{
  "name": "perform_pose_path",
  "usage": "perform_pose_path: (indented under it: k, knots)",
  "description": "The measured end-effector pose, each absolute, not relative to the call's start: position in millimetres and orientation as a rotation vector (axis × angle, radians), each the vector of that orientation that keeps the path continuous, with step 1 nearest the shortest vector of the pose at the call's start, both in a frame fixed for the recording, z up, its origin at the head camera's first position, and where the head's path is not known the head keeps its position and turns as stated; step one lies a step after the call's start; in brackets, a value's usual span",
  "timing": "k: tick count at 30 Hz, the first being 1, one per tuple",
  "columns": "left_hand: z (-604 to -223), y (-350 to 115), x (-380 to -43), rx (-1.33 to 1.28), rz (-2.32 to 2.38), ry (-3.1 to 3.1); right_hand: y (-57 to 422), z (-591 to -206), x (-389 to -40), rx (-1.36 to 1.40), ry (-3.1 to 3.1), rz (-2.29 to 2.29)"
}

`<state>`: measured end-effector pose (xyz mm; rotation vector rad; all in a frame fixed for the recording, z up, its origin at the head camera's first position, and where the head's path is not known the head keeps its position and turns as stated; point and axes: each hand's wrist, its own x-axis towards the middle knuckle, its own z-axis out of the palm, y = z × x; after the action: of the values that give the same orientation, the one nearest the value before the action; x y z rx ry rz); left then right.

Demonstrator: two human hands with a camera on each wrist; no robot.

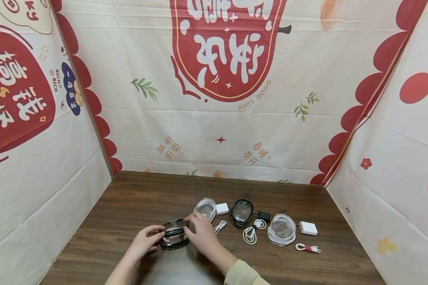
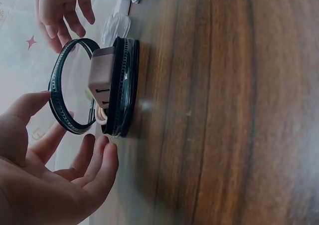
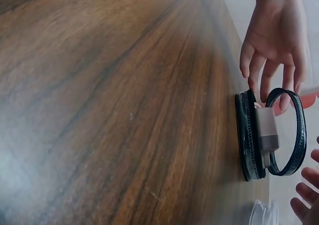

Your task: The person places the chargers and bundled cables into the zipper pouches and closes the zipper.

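Note:
A small clear zip case (image 1: pixel 175 242) with black trim sits on the table with its lid (image 2: pixel 57 93) raised. Inside it are a pinkish charger block (image 2: pixel 102 75) and part of a pale cable (image 2: pixel 101 116). At the case's left side my left hand (image 1: pixel 147 240) pinches the lid's rim between thumb and forefinger, the other fingers beside the base. On the other side my right hand (image 1: pixel 203 232) hovers close by the lid, its fingers loosely bent and holding nothing. In the right wrist view only the fingertips of my right hand (image 3: pixel 310 190) show.
Right of the hands lie a white-trimmed case (image 1: pixel 205 208), a white charger (image 1: pixel 222 208), a black-trimmed case (image 1: pixel 242 211), a black charger (image 1: pixel 263 216), a coiled white cable (image 1: pixel 250 234), another white-trimmed case (image 1: pixel 281 230), a second white charger (image 1: pixel 308 228) and a red-tied cable (image 1: pixel 308 248). Printed cloth walls surround the table.

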<state>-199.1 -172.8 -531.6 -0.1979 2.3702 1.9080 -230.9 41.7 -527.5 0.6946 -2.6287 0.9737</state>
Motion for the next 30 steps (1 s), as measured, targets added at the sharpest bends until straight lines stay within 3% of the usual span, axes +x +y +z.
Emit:
perform_pose_path:
  k: [14, 30]
  knots:
    - [-533.7, -172.2, -218.9, -0.162, 1.806, 2.466, 34.0, -528.4, -224.5, 1.103, -2.779, 0.448]
    - [-533.1, -169.0, -236.6, -0.060, 1.730, 2.448, 39.0, -532.6, -219.3, 1.205, -2.841, 0.267]
